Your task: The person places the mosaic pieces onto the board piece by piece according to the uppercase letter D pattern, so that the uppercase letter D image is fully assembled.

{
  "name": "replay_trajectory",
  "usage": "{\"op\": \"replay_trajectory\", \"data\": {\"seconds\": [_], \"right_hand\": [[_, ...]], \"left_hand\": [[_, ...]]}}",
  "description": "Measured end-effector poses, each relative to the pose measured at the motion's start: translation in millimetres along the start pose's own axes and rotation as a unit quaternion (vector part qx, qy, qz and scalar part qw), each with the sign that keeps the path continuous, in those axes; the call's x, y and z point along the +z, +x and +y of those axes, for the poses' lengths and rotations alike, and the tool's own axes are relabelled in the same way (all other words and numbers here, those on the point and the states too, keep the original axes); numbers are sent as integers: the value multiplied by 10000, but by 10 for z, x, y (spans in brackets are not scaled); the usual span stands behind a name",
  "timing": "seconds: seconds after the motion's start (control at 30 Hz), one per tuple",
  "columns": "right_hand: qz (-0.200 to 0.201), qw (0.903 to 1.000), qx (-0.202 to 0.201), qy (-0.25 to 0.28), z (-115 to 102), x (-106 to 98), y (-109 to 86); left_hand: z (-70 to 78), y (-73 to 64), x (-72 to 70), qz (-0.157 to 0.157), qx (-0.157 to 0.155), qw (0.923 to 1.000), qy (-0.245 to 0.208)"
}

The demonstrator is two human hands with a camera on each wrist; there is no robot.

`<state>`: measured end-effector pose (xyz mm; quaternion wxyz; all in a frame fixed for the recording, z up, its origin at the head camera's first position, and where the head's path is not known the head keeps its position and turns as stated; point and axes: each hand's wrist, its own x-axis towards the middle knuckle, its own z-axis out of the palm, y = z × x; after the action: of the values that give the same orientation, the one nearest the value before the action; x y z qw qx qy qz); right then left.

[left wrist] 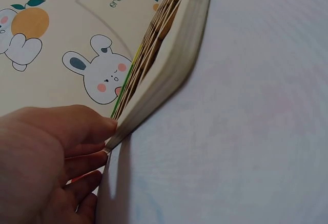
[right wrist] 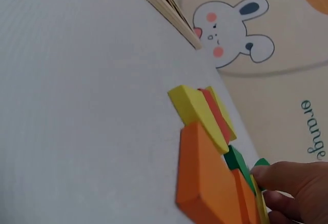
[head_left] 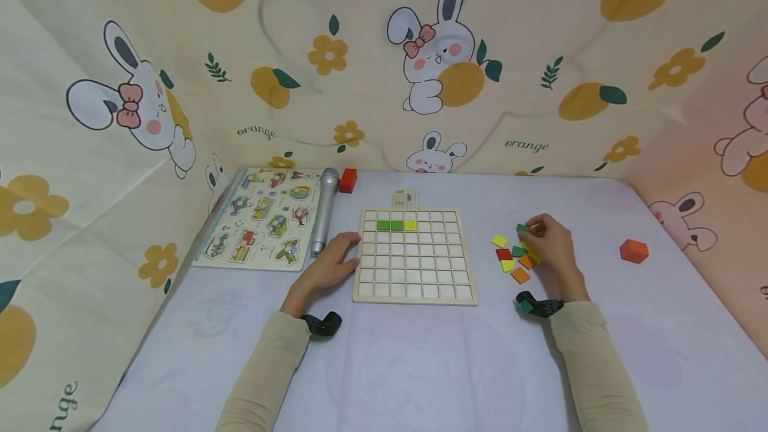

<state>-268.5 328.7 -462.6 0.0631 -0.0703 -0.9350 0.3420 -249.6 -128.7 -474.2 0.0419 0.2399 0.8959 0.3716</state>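
Observation:
A wooden grid board (head_left: 415, 301) lies flat on the table, with two green tiles (head_left: 390, 225) and one yellow tile (head_left: 411, 225) in its second row from the back. My left hand (head_left: 329, 263) rests at the board's left edge, thumb and fingertips touching its side. To the right of the board, my right hand (head_left: 551, 242) pinches a green tile (head_left: 523, 227) between thumb and fingers. Beneath it spreads a loose pile of yellow, red, green and orange pieces, among them an orange tile (head_left: 520, 275). The right wrist view shows the thumb (right wrist: 279, 175) against green, close over the pile.
A picture puzzle board (head_left: 258, 219) lies at the left, with a silver microphone (head_left: 325, 212) along its right side. Behind stands a red block (head_left: 348, 181). A small printed card (head_left: 405, 197) lies behind the grid. An orange-red block (head_left: 634, 251) sits far right.

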Motion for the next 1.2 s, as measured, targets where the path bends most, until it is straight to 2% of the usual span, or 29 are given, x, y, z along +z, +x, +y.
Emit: {"op": "replay_trajectory", "data": {"seconds": [0.2,0.37,0.67,0.77,0.97,1.1,1.2], "right_hand": [[155,9993,-280,190,-89,27,4],[257,9967,-509,575,-247,104,13],[-358,9870,-1044,1169,-575,379,19],[-521,9834,-1084,1356,-686,485,-2],[-962,9700,-1136,1922,-910,690,-57],[-1142,9685,-1161,1886,-1037,836,-73],[-1131,9680,-1318,1809,-1110,931,-78]], "left_hand": [[12,2,-2,19,52,10000,-24],[0,3,2,8,22,10000,14],[-25,6,19,33,93,10000,-14],[-24,9,21,24,93,10000,14],[-13,9,17,2,66,10000,27],[-8,3,8,16,79,9999,67],[-5,-2,2,21,64,9999,82]]}}
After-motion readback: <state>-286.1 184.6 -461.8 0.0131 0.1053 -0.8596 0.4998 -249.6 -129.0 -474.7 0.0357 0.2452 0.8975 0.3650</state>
